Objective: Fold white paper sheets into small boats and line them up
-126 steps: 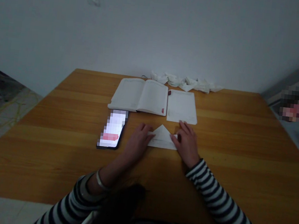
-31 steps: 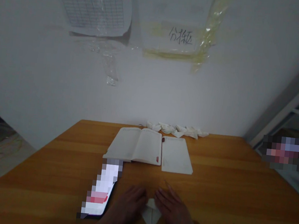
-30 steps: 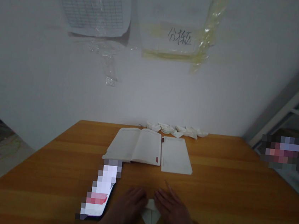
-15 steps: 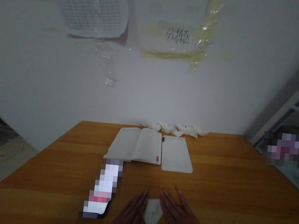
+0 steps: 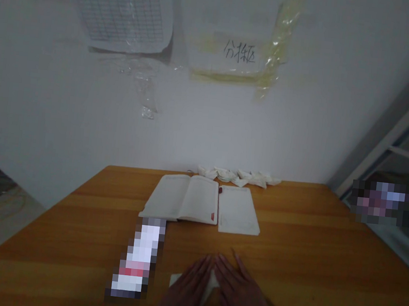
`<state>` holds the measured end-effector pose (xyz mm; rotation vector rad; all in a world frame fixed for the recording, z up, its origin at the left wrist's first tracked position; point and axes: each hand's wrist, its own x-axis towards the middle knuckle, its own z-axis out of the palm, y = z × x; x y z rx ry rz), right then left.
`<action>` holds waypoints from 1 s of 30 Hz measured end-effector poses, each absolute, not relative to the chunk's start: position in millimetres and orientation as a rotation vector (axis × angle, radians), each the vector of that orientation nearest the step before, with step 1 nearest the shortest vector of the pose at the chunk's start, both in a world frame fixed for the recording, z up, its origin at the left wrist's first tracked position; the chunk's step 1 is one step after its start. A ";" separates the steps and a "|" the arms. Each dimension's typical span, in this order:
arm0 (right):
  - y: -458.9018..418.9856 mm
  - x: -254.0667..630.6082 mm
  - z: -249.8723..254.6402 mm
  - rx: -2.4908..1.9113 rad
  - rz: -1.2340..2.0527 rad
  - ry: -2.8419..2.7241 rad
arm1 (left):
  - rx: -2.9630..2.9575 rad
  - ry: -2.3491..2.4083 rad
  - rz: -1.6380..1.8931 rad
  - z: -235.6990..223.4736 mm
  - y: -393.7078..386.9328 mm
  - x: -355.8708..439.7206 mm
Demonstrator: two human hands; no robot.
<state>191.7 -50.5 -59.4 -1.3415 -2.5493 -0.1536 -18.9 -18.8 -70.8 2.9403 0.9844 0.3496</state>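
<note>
Folded paper (image 5: 175, 280) has swung sideways beneath both hands, left hand (image 5: 184, 292) and right hand (image 5: 244, 293) pressing down open, neither grip clenched

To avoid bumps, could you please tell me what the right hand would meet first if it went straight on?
The right hand would probably meet the white rectangular paper sheet first, at its near edge, though depth is hard to judge from this view.
</note>
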 end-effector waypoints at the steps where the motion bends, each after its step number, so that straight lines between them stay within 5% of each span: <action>1: -51.5 194.4 -59.5 -1.339 -0.161 -2.550 | 2.939 0.980 0.331 -69.3 -20.8 -25.2; 20: -51.6 160.7 -86.7 -1.343 -0.171 -2.512 | 2.882 1.061 0.275 -75.0 -29.9 -36.6; 30: -57.0 175.0 -57.4 -1.381 -0.111 -2.612 | 2.889 1.119 0.150 -62.7 -39.7 -63.1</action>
